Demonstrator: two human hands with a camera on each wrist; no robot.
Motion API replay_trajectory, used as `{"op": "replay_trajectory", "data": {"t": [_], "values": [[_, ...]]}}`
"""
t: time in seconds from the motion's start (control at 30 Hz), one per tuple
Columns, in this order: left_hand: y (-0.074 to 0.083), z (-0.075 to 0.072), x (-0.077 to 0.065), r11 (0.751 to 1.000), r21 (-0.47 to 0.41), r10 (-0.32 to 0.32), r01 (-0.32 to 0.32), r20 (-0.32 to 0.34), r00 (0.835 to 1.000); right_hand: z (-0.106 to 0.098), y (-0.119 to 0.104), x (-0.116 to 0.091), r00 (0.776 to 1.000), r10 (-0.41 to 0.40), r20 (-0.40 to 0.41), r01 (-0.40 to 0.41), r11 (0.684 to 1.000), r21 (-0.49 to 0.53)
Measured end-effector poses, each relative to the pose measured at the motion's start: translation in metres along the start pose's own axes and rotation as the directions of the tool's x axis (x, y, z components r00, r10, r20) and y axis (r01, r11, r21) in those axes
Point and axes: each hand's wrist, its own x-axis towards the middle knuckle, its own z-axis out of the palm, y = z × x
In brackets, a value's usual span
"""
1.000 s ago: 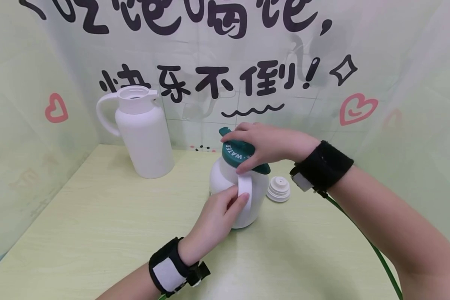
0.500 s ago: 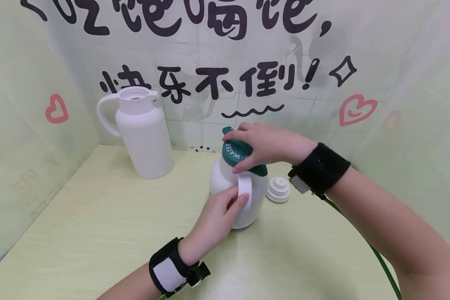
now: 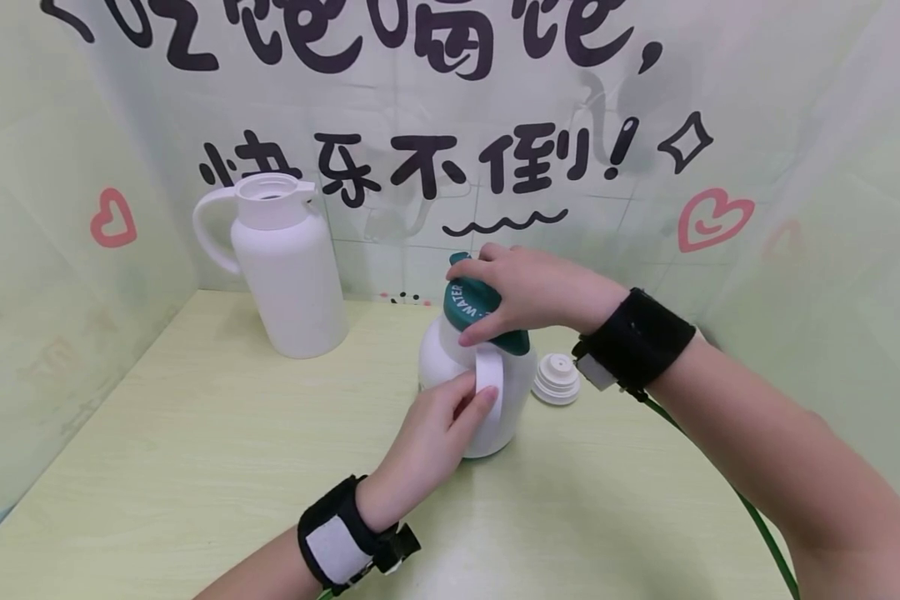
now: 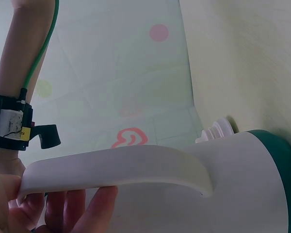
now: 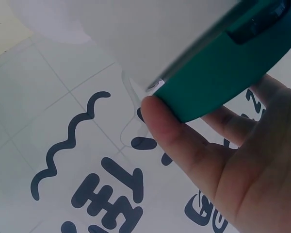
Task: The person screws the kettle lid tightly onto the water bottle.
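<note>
A round-bellied white jug stands upright in the middle of the table, its dark green lid lettered "WATER". My left hand holds the jug's white handle, fingers bent under it in the left wrist view. From above, my right hand grips the lid across its top. In the right wrist view, fingertips of that hand lie against the rim of the lid, where it meets the white neck. Part of the lid is hidden under the right hand.
Just right of the jug a stepped white stopper lies on the table. A taller white pitcher, lidless, stands at the back left. Behind is a printed sheet with black lettering. A green cable runs along the right arm.
The right hand has turned the lid slightly clockwise as seen from above; its near end has swung left and its far tip right. The left hand and jug have stayed put.
</note>
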Motion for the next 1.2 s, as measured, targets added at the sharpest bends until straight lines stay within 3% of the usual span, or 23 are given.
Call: {"op": "replay_trajectory", "data": {"t": [0.73,0.93,1.2], "values": [[-0.001,0.0,0.0,1.0,-0.003,-0.003,0.003,0.006,1.0,0.0,-0.001,-0.004,1.0,0.028,-0.008,-0.028,0.999,-0.015],[-0.001,0.001,0.0,1.0,-0.003,0.001,-0.001,0.003,1.0,0.0,0.006,-0.007,1.0,-0.014,-0.009,0.014,1.0,0.006],[0.0,0.0,0.0,1.0,-0.002,0.003,-0.003,0.0,1.0,-0.001,0.015,-0.008,0.988,-0.156,-0.014,0.157,0.988,0.014]]}}
